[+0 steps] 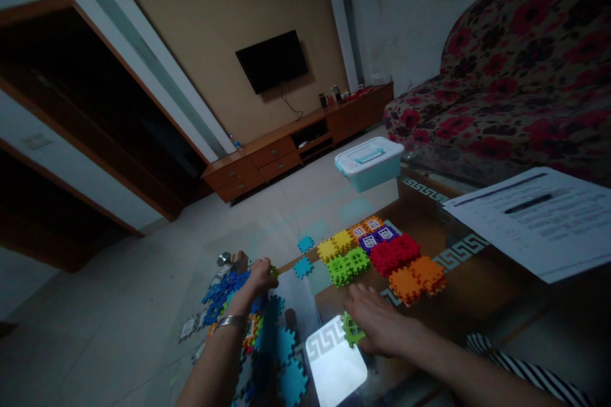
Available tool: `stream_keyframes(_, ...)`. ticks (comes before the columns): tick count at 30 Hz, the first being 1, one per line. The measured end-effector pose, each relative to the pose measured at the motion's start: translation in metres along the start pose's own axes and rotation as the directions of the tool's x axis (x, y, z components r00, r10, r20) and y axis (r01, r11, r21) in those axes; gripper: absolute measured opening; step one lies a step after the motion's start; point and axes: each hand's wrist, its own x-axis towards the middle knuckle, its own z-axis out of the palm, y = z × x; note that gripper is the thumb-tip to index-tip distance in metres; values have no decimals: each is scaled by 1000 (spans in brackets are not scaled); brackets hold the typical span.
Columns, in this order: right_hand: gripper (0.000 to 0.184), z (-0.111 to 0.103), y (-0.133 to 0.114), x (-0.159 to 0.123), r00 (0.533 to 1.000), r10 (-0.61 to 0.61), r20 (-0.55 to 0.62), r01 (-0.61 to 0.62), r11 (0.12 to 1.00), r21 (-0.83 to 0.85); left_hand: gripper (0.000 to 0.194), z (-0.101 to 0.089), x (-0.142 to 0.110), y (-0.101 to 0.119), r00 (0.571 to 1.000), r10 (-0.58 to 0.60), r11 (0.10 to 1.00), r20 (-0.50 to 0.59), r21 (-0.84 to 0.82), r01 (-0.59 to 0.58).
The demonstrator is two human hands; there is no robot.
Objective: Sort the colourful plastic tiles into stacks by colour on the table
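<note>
Head view: our left hand (258, 278) closed on a green bit (273, 272), our right hand (377, 320) half-open, pinching a green cog (352, 329), with blocks (394, 254) kept sorted by colour toward the table's (461, 248) far edge.

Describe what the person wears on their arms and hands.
The left forearm and right forearm are bare, with no sleeves or gloves. The left hand has a silver-coloured metal bangle at the wrist; the right hand shows none. Black-and-white striped cloth lies below the right forearm.

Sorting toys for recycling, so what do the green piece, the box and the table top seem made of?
The green piece looks like moulded plastic, with a satin sheen and notched edges. The box seems plastic too, smooth, with a white lid. The table top looks like glass: glossy, showing reflections.
</note>
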Motion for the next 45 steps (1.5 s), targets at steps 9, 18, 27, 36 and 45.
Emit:
stream_keyframes(9, 32, -20, -13, 2, 998, 49, 30, -48, 999, -17, 75, -8, -25, 55, 962, 244, 963, -125, -83, -255)
stream_keyframes(18, 21, -16, 0, 6, 996, 76, -43, -71, 992, 101, 80, -12, -46, 142, 826, 544, 808, -144, -176, -563)
stream_keyframes(27, 30, -78, 47, 29, 934, 151, -323, -62, 961, 270, 54, -8, -47, 153, 833, 548, 827, -71, -106, -553)
stream_keyframes(36, 21, -83, 68, 71, 941, 110, -321, -26, 967, 254, 46, -9, -54, 153, 811, 577, 811, -95, -53, -583)
stream_keyframes(45, 21, -71, 74, 81, 956, 147, -254, -126, 987, 95, 31, -3, -66, 145, 801, 582, 809, -140, -4, -588)
